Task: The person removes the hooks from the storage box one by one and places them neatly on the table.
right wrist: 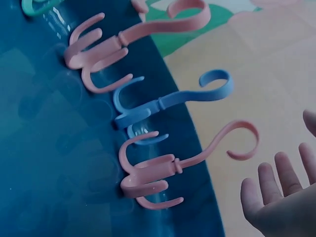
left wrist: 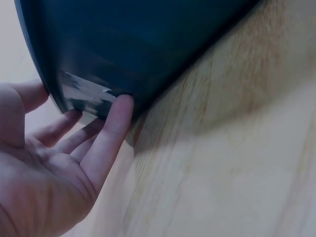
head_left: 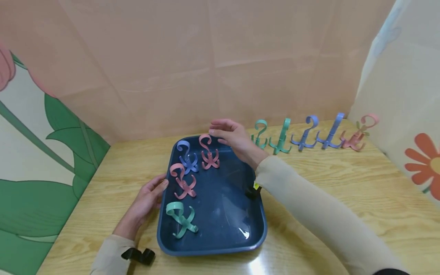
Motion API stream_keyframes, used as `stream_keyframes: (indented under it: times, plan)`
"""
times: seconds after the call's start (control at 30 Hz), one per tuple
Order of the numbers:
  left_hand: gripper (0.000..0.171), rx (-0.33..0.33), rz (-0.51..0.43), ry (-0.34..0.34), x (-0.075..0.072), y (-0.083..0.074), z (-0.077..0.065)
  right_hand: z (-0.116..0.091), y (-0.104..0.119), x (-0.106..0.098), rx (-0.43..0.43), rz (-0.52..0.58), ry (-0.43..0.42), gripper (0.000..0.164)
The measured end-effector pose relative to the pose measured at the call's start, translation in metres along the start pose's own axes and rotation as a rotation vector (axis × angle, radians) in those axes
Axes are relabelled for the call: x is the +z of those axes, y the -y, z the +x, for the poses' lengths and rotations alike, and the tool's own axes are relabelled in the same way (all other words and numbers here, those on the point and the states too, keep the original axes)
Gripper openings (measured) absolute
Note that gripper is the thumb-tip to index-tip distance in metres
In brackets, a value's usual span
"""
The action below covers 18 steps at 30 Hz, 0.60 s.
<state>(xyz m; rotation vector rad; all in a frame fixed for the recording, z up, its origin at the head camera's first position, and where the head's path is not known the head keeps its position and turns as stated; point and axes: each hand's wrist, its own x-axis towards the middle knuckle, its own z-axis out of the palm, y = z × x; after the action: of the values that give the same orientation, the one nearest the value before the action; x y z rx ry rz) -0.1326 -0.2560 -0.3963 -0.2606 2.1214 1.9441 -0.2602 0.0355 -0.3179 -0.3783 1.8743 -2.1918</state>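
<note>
The pink hook hanger (head_left: 210, 162) at the far end of the dark blue tray (head_left: 221, 215) could get knocked over. It is tall with a small foot, and the right hand (head_left: 237, 140) hangs close to it, so a finger could catch its curly top. If it fell, it might bump the blue hook hanger (head_left: 188, 164) just beside it. The tray floor looks shiny, so a tug or tilt from the left hand (head_left: 148, 200) could make the second pink hook hanger (head_left: 186, 186) and the green hook hanger (head_left: 186, 222) slide about in the tray. The right sleeve (head_left: 306, 202) might brush the row of five hook hangers (head_left: 303, 141) on the desk (head_left: 316, 183) if the arm swung out.

The right arm reaches up over the right side of the tray, and its fingers point left. That grip is loose, with the fingers a bit apart and holding nothing. The left arm comes in low from the near left. Its grip lightly pinches the tray's left side, thumb at the rim and fingertips on the outside wall.
</note>
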Motion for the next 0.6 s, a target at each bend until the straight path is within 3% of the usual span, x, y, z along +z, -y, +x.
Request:
stream_keyframes:
  times: [0.33, 0.6]
  plan:
    - [0.059, 0.003, -0.005, 0.003, -0.002, 0.000, 0.001, 0.016, -0.012, 0.006, 0.064, -0.085, 0.007, 0.043]
    - [0.058, -0.011, -0.001, 0.004, -0.001, -0.001, 0.001, 0.025, -0.030, 0.008, 0.064, -0.108, 0.050, 0.048]
